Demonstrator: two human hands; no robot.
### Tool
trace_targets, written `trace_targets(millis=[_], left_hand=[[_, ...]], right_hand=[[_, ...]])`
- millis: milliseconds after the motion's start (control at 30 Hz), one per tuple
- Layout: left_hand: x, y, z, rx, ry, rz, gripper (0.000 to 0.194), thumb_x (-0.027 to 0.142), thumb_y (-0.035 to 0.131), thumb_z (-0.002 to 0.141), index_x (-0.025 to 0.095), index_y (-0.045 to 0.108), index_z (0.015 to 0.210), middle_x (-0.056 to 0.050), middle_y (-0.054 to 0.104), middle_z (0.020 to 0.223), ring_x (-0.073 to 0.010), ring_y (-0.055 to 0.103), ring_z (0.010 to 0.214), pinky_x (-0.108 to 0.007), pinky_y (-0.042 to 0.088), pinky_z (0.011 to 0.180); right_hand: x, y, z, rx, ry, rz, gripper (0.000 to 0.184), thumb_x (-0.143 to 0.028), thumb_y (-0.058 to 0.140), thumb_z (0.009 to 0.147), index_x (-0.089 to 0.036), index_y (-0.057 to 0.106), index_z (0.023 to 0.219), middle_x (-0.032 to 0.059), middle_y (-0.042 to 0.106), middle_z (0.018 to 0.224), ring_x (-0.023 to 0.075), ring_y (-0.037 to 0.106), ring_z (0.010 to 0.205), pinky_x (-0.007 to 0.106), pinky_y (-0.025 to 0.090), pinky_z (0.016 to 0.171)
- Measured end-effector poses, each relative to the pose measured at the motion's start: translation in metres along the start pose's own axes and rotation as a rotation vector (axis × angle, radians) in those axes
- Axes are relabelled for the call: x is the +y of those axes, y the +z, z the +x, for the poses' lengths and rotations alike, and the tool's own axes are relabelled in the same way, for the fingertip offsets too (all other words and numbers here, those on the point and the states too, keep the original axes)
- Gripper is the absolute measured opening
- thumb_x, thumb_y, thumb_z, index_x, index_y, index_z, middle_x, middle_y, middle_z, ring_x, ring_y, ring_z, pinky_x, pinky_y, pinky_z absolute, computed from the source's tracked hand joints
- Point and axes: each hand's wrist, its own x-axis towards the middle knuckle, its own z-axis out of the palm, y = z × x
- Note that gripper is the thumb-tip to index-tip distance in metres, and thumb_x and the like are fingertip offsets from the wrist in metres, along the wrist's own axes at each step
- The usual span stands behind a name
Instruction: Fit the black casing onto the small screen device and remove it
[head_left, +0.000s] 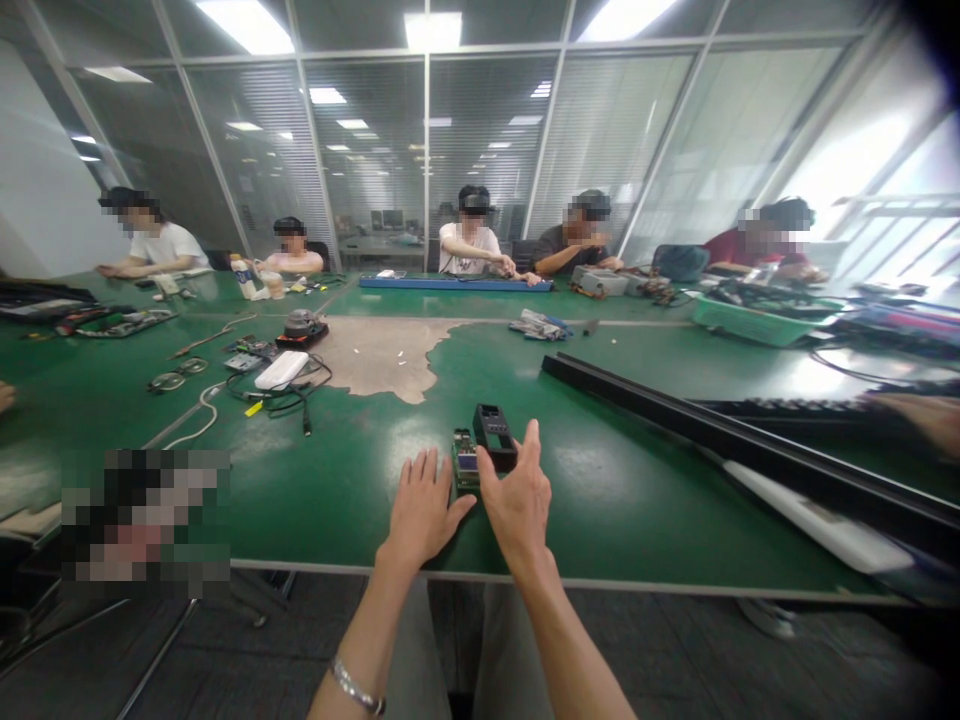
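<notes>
A small circuit board with a display (466,462) lies on the green table in front of me. Against its right side stands a black plastic housing (493,428) with cut-out openings. My left hand (426,503) rests flat at the board's left, fingers stretched out and holding nothing. To the right, my right hand (520,492) is open, thumb and fingers spread around the near end of the board and housing. Its thumb is by the display's right edge; whether it touches cannot be made out. The hand partly hides the housing's near end.
A long black rail (675,410) and a white bar-shaped part (817,515) lie at the right. A white adapter (282,371) with black cables sits left, near a brown sheet (382,350). Farther back are a green basket (765,318) and several seated people.
</notes>
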Motion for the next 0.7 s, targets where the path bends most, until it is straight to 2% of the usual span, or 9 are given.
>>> trace_targets(millis=[200, 400, 700], left_hand=[[0.0, -0.002, 0.001, -0.019, -0.007, -0.02, 0.071, 0.064, 0.026, 0.096, 0.016, 0.038, 0.147, -0.016, 0.033, 0.156, -0.032, 0.026, 0.145, -0.053, 0.019, 0.118], [0.001, -0.004, 0.0, -0.03, -0.014, -0.022, 0.072, 0.066, 0.026, 0.096, 0.016, 0.039, 0.146, -0.015, 0.032, 0.156, -0.0321, 0.026, 0.145, -0.053, 0.02, 0.118], [-0.001, -0.003, 0.0, -0.029, -0.018, -0.05, 0.077, 0.069, 0.021, 0.095, 0.016, 0.035, 0.149, -0.015, 0.031, 0.157, -0.0325, 0.026, 0.145, -0.053, 0.02, 0.118]], right_hand=[[0.014, -0.003, 0.001, 0.008, 0.014, -0.051, 0.087, -0.048, 0.055, 0.087, -0.009, 0.016, 0.154, 0.0212, 0.063, 0.126, 0.0329, 0.063, 0.11, 0.044, 0.049, 0.09], [0.033, -0.003, 0.001, -0.005, 0.035, -0.098, 0.085, -0.047, 0.053, 0.088, -0.011, 0.014, 0.154, 0.0184, 0.064, 0.124, 0.0327, 0.064, 0.104, 0.044, 0.05, 0.086], [0.054, -0.001, -0.004, -0.072, 0.051, -0.174, 0.087, -0.048, 0.051, 0.088, -0.005, 0.014, 0.153, 0.0217, 0.063, 0.123, 0.034, 0.064, 0.102, 0.043, 0.049, 0.084]])
